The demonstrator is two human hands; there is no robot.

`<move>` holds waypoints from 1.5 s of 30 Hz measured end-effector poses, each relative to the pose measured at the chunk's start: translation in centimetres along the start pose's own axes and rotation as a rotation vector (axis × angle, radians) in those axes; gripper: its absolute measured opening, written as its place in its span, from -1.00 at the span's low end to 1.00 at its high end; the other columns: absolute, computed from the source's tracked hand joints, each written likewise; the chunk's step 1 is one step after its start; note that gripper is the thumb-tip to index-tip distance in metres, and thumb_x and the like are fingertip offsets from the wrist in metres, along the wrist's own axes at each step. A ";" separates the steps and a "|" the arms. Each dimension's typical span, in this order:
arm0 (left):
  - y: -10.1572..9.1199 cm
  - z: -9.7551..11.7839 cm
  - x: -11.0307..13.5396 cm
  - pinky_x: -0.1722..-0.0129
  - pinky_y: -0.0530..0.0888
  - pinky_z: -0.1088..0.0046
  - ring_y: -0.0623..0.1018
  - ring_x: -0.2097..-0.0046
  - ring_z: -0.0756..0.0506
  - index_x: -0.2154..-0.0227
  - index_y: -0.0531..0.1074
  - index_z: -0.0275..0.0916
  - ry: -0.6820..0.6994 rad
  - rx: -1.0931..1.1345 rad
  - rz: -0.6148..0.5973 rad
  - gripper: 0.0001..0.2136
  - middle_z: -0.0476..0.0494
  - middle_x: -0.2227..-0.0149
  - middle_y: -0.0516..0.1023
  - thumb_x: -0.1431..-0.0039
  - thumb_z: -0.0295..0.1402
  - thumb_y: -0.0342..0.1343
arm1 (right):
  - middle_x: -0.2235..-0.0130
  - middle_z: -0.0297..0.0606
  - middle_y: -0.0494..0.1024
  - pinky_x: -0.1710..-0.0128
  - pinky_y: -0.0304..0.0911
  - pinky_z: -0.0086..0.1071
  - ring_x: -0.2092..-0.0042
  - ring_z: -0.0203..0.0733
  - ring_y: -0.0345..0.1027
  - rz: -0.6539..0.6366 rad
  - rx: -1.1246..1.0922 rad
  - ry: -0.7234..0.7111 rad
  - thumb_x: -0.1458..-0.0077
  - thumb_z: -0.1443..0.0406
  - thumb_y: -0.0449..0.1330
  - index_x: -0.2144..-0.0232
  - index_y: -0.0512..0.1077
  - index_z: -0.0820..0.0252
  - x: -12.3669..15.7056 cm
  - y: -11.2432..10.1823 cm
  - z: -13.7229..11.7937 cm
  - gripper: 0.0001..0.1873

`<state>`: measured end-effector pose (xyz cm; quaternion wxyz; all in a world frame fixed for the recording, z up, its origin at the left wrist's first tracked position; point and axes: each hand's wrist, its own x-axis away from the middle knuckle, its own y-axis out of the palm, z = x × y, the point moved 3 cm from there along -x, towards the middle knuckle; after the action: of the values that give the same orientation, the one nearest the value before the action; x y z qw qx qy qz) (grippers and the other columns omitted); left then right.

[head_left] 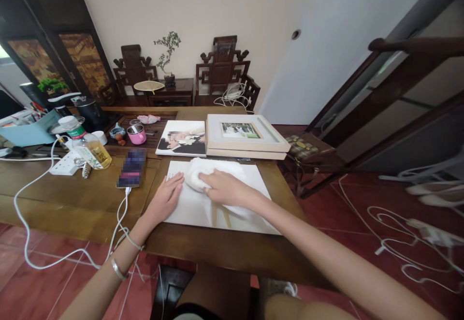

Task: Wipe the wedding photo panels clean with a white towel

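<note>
A large pale photo panel (192,209) lies flat on the wooden table in front of me. My right hand (217,184) grips a bunched white cloth (197,171) that rests on the panel's upper part. My left hand (169,195) lies flat on the panel's left edge, fingers stretched out and holding nothing. Under my right forearm, part of the panel's picture is hidden. Just beyond the panel are a photo book (183,138) with a picture cover and a stack of light wooden frames (246,153), the top one holding a small photo.
A phone (131,167) on a white cable lies left of my left hand. Farther left stand a bottle of yellow liquid (94,151), a power strip (65,163) and a pink cup (137,135). The table's front edge (232,257) is close to my lap.
</note>
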<state>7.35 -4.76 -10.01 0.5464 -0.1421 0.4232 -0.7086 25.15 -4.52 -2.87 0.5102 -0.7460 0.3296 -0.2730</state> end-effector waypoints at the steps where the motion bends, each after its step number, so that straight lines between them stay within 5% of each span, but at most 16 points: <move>1: 0.0 0.0 0.0 -0.25 0.04 0.07 0.25 -0.23 -0.15 -0.05 0.36 -0.24 0.003 -0.006 0.005 -0.63 -0.18 -0.17 0.32 -0.29 -0.28 -0.19 | 0.31 -0.11 0.50 0.25 0.16 -0.26 0.24 0.02 0.33 0.030 -0.030 0.002 -0.04 0.38 -0.07 0.28 0.33 0.21 -1.3 0.0 0.3 -0.78; 5: -0.3 0.0 0.1 -0.25 0.08 0.10 0.32 -0.19 -0.15 -0.01 0.40 -0.22 0.004 -0.020 0.034 -0.66 -0.17 -0.11 0.40 -0.25 -0.31 -0.12 | 0.21 -0.16 0.50 0.20 0.17 -0.30 0.16 -0.03 0.31 0.101 -0.095 -0.024 -0.09 0.35 -0.10 0.22 0.33 0.20 -5.1 0.3 0.7 -0.74; 8: -0.4 -0.1 0.3 -0.24 0.09 0.10 0.33 -0.18 -0.15 0.00 0.40 -0.24 0.008 -0.009 0.050 -0.66 -0.19 -0.10 0.40 -0.24 -0.33 -0.11 | 0.19 -0.17 0.51 0.13 0.18 -0.27 0.13 -0.03 0.31 0.134 -0.127 -0.007 -0.09 0.33 -0.10 0.22 0.36 0.21 -4.8 0.5 2.0 -0.72; 13: -0.5 0.0 0.6 -0.20 0.20 0.15 0.34 -0.15 -0.16 0.03 0.40 -0.27 0.013 -0.041 0.098 -0.68 -0.24 -0.10 0.39 -0.23 -0.36 -0.12 | -0.01 -0.11 0.44 -0.05 0.09 -0.10 -0.03 0.05 0.26 0.211 -0.146 0.141 -0.11 0.32 -0.13 0.08 0.34 0.25 1.4 0.7 7.7 -0.62; 16: -0.7 -0.1 1.2 -0.12 0.29 0.17 0.36 -0.09 -0.22 0.00 0.36 -0.32 -0.047 -0.176 0.255 -0.66 -0.32 -0.03 0.37 -0.20 -0.36 -0.09 | -0.12 -0.06 0.34 -0.11 0.03 0.02 -0.22 0.18 0.01 0.298 -0.151 0.393 -0.11 0.25 -0.10 0.01 0.31 0.24 5.9 1.6 10.5 -0.57; 20: -1.0 -0.2 1.9 -0.04 0.28 0.00 0.32 -0.03 -0.36 0.01 0.36 -0.35 -0.194 -0.408 0.430 -0.63 -0.39 0.07 0.34 -0.14 -0.30 0.00 | -0.11 -0.16 0.36 -0.14 0.01 0.07 -0.25 0.17 -0.03 0.217 -0.137 0.302 -0.06 0.31 -0.06 0.18 0.39 0.15 11.2 4.2 9.1 -0.68; 27: -0.8 -0.8 1.8 -0.01 0.29 0.01 0.32 0.01 -0.35 0.10 0.43 -0.33 -0.236 -0.396 0.354 -0.67 -0.37 0.07 0.34 -0.15 -0.29 -0.05 | -0.20 -0.18 0.25 -0.14 0.09 -0.03 -0.30 0.07 -0.17 0.174 -0.295 0.164 -0.05 0.27 0.03 0.12 0.41 0.07 18.8 7.5 5.9 -0.67; 32: -0.9 -2.5 1.4 -0.05 0.25 -0.02 0.33 -0.04 -0.32 0.15 0.47 -0.23 -0.332 -0.194 0.345 -0.69 -0.29 0.03 0.37 -0.12 -0.23 -0.02 | 0.06 -0.11 0.50 -0.04 0.21 -0.02 -0.06 0.18 0.28 0.311 -0.379 0.412 0.04 0.11 0.06 0.20 0.46 0.13 16.6 5.7 8.6 -0.60; 36: -1.3 -3.4 0.9 -0.13 0.16 -0.03 0.26 -0.15 -0.33 0.23 0.49 -0.19 -0.521 0.011 0.328 -0.73 -0.24 -0.05 0.38 -0.06 -0.22 0.04 | 0.17 -0.13 0.52 -0.03 0.20 -0.01 0.06 0.12 0.35 0.378 -0.391 0.470 0.11 0.08 0.05 0.23 0.46 0.16 13.6 4.4 9.4 -0.57; 39: -1.9 -2.0 1.1 -0.13 0.22 0.03 0.27 -0.18 -0.32 0.12 0.44 -0.22 -0.592 0.253 0.300 -0.67 -0.26 -0.11 0.36 -0.09 -0.19 0.02 | 0.21 -0.16 0.51 0.00 0.22 -0.02 0.10 0.11 0.36 0.390 -0.389 0.458 0.12 0.10 0.04 0.26 0.46 0.16 13.2 4.5 9.4 -0.59; 45: -3.8 2.9 3.9 0.03 0.45 0.18 0.47 -0.04 -0.24 -0.24 0.01 -0.22 -0.513 0.799 0.156 -0.45 -0.20 -0.10 0.40 -0.23 -0.15 -0.15 | 0.20 -0.16 0.51 0.09 0.28 -0.11 0.12 0.03 0.36 0.426 -0.295 0.316 -0.07 0.18 -0.04 0.27 0.39 0.15 13.3 4.1 6.5 -0.71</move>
<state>5.38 -9.41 -6.38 0.6967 -0.0589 -0.0214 -0.7146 37.53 -12.03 -7.89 0.3847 -0.6743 0.5901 -0.2218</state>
